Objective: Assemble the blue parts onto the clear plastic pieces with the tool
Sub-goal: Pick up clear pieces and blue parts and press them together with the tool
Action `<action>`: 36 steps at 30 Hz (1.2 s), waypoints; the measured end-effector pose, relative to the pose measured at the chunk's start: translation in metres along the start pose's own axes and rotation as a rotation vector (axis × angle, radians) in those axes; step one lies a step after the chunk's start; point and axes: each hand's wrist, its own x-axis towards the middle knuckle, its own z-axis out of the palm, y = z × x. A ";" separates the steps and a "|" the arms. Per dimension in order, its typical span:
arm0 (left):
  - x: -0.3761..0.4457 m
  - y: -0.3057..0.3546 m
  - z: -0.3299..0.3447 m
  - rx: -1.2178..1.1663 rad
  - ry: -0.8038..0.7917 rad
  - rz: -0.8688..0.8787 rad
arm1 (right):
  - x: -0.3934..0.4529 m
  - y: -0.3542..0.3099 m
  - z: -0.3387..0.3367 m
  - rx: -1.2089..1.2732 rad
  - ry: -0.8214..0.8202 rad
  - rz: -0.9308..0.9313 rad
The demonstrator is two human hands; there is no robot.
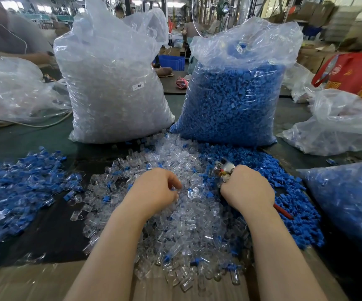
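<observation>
Two tall clear sacks stand at the back of the dark table point(45, 218). The left sack point(113, 83), labelled SJ-017, is filled with clear pieces. The right sack point(232, 98) is filled with blue parts, and its mouth is open at the top. A third bag point(349, 205), holding mixed blue and clear items, lies at the right edge.

In front of the sacks, a heap of clear plastic pieces point(184, 224) spreads across the centre, running from the sacks toward the near edge. The pieces are small, transparent and tube-like, and they lie in no common direction. A band of loose blue parts point(293, 192) borders the heap on the right; these are small, blocky and opaque. A pile of blue-and-clear pieces point(13, 192) lies at the left.

The left hand point(154, 192) rests on the clear heap with its fingers curled downward into the pieces; whether they pinch one cannot be determined.

The right hand point(247, 187) is closed in a fist around the tool point(224, 170). The tool's metal head projects from the fist, up and to the left, over the edge of the blue parts. A red handle end shows below the wrist, so the tool's long axis runs diagonally from lower right to upper left.
</observation>
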 end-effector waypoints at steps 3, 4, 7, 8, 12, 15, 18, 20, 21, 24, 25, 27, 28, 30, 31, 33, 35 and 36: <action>0.003 -0.001 0.002 -0.005 0.026 0.002 | 0.001 0.001 -0.001 0.015 0.059 0.016; 0.003 -0.001 0.003 -0.024 0.032 0.000 | 0.002 0.001 -0.001 0.032 0.069 0.012; 0.003 -0.002 0.005 -0.200 0.105 0.006 | 0.006 0.001 0.000 0.150 0.066 -0.023; 0.004 -0.001 0.005 -0.270 0.142 0.015 | 0.006 0.001 -0.001 0.206 0.060 -0.035; 0.003 0.007 0.002 -0.683 0.212 -0.011 | 0.007 -0.004 -0.003 0.479 0.077 -0.070; 0.000 0.014 -0.001 -0.980 0.234 -0.022 | 0.005 -0.006 -0.002 0.623 0.098 -0.108; -0.003 0.019 -0.002 -1.064 0.280 -0.014 | 0.002 -0.008 -0.002 0.764 0.092 -0.152; -0.003 0.021 -0.001 -1.081 0.300 -0.011 | 0.000 -0.010 -0.003 0.827 0.071 -0.186; -0.004 0.023 0.000 -1.092 0.304 -0.009 | 0.000 -0.011 -0.004 0.857 0.060 -0.206; -0.004 0.026 0.003 -1.137 0.292 -0.004 | -0.003 -0.013 -0.005 0.958 0.031 -0.292; -0.004 0.027 0.003 -1.152 0.288 -0.002 | -0.004 -0.012 -0.006 0.980 0.018 -0.319; -0.003 0.027 0.004 -1.181 0.283 0.002 | -0.005 -0.012 -0.007 1.000 -0.004 -0.362; -0.003 0.026 0.004 -1.200 0.280 0.000 | -0.005 -0.012 -0.006 1.001 -0.006 -0.375; -0.003 0.025 0.003 -1.241 0.272 -0.007 | -0.005 -0.013 -0.005 0.996 0.017 -0.380; -0.002 0.025 0.003 -1.256 0.270 -0.016 | -0.005 -0.014 -0.005 0.994 0.035 -0.374; -0.002 0.025 0.002 -1.275 0.274 -0.039 | -0.005 -0.016 -0.003 1.001 0.074 -0.361; -0.002 0.025 0.002 -1.298 0.270 -0.054 | -0.006 -0.018 -0.001 1.001 0.102 -0.349; -0.003 0.026 0.002 -1.307 0.264 -0.056 | -0.006 -0.019 -0.001 0.992 0.112 -0.348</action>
